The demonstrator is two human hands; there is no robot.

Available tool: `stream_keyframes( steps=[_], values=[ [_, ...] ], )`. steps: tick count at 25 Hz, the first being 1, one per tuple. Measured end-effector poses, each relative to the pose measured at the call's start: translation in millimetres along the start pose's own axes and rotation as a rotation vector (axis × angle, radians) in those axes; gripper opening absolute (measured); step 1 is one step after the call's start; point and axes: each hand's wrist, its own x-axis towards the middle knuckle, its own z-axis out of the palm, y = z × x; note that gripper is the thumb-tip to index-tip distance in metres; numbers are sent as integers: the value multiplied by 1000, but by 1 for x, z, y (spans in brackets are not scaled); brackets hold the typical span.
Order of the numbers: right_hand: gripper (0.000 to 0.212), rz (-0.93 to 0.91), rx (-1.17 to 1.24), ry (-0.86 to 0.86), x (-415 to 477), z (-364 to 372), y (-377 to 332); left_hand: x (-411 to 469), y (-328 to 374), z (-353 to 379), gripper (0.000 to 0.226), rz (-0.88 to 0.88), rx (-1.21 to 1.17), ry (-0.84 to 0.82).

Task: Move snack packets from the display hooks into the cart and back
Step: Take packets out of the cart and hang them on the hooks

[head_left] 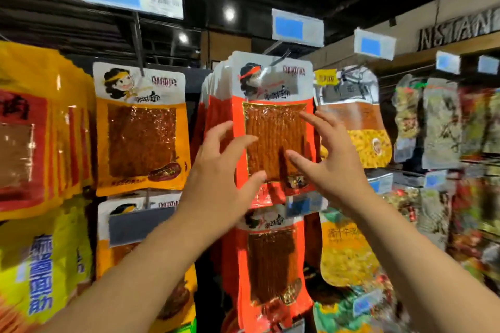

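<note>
Now the red packet (273,127) hangs upright on its hook (279,58), long axis twelve to six; left hand (216,170) at eight o'clock, right hand (328,162) at four, both spread, gripping nothing.

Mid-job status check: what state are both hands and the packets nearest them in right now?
orange-red packet: hanging at the front of its stack, not gripped.
left hand: open, fingers spread, over that packet's left edge; contact unclear.
right hand: open, fingers spread, at that packet's right side; contact unclear.
yellow packet: hanging to the left, untouched.
</note>
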Motion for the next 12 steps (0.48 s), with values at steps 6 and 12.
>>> stream_keyframes(
  steps=[6,12],
  values=[
    [76,38,-3,-54,25,8,44,25,-13,31,65,-300,-27,62],
    [80,-34,38,-114,33,21,71,45,-17,44,83,-307,134,59]
  ],
)
